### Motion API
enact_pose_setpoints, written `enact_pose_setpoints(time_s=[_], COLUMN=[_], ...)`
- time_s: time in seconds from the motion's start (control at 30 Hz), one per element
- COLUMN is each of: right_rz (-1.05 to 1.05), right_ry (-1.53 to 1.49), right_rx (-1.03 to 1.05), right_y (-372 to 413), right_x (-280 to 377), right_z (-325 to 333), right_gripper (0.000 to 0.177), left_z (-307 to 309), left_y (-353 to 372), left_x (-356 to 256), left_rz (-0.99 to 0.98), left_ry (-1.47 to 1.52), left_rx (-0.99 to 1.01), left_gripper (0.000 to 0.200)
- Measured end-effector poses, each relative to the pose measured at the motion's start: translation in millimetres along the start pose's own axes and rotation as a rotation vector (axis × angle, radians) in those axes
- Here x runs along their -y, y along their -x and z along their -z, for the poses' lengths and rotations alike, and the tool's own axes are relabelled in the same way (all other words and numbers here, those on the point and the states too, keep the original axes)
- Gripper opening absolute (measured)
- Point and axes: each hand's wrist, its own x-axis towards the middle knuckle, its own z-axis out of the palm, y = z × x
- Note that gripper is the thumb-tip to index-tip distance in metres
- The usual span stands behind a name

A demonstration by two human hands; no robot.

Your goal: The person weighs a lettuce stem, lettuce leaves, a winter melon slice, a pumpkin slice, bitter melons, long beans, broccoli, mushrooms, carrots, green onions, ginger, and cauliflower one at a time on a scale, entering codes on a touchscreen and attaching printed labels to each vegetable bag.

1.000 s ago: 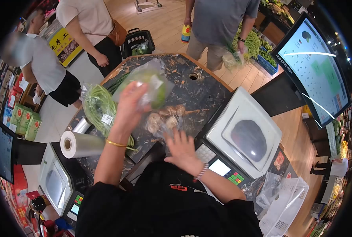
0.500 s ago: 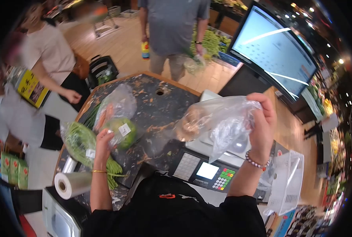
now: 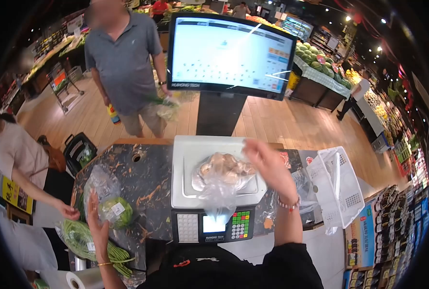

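Observation:
A clear plastic bag of brown, roundish produce (image 3: 224, 168) rests on the weighing scale (image 3: 183, 192), its loose end hanging over the display. My right hand (image 3: 267, 166) is open beside the bag, over the right side of the pan, holding nothing. On the left, my open left hand (image 3: 97, 221) has its fingers stretched out alongside a bagged green vegetable with a white label (image 3: 122, 215). Below that hand lies a labelled bag of long green beans (image 3: 79, 241), its pods spreading across the dark counter (image 3: 152, 185).
A large monitor (image 3: 229, 58) stands behind the scale. To the right is a white plastic basket (image 3: 340, 192); a roll of plastic bags (image 3: 82, 279) lies at lower left. One person (image 3: 123, 62) stands across the counter, and another reaches in a hand (image 3: 67, 211) from the left.
The bag of brown produce has come down onto the scale and my right hand has let go of it. My left hand has released the bagged green vegetable. The view has turned right.

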Motion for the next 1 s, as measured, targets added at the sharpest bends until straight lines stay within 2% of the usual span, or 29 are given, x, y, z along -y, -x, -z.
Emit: enact_pose_setpoints(time_s=[0.07,0.1,0.2,0.3,0.37,0.47,0.57,0.77,1.0], right_rz=[0.031,0.083,0.43,0.424,0.474,0.568,0.662,0.782,0.908], right_ry=[0.016,0.011,0.234,0.265,0.298,0.308,0.319,0.371,0.469], right_rx=[-0.284,-0.408,-0.651,-0.638,-0.61,-0.587,-0.584,-0.545,-0.525], right_y=[-31,-50,-108,-133,-148,-174,-202,-241,-259], right_x=[-18,-31,-63,-70,-63,-47,-28,5,31], right_z=[19,26,42,52,51,45,42,32,6], right_gripper=[0.03,0.027,0.019,0.013,0.016,0.019,0.023,0.024,0.029], left_z=[-1,-3,-5,-8,-9,-26,-56,-101,-119], left_y=[2,1,11,24,32,42,53,78,84], left_x=[0,-10,-52,-77,-86,-107,-132,-148,-145], left_rz=[0.023,0.022,0.0,-0.141,-0.304,-0.465,-0.475,-0.393,-0.382], left_ry=[-0.083,-0.121,-0.233,-0.354,-0.471,-0.476,-0.314,-0.147,-0.1], left_rx=[-0.048,-0.058,-0.11,-0.176,-0.22,-0.285,-0.109,0.05,0.139], left_gripper=[0.054,0.052,0.045,0.034,0.028,0.023,0.023,0.021,0.022])
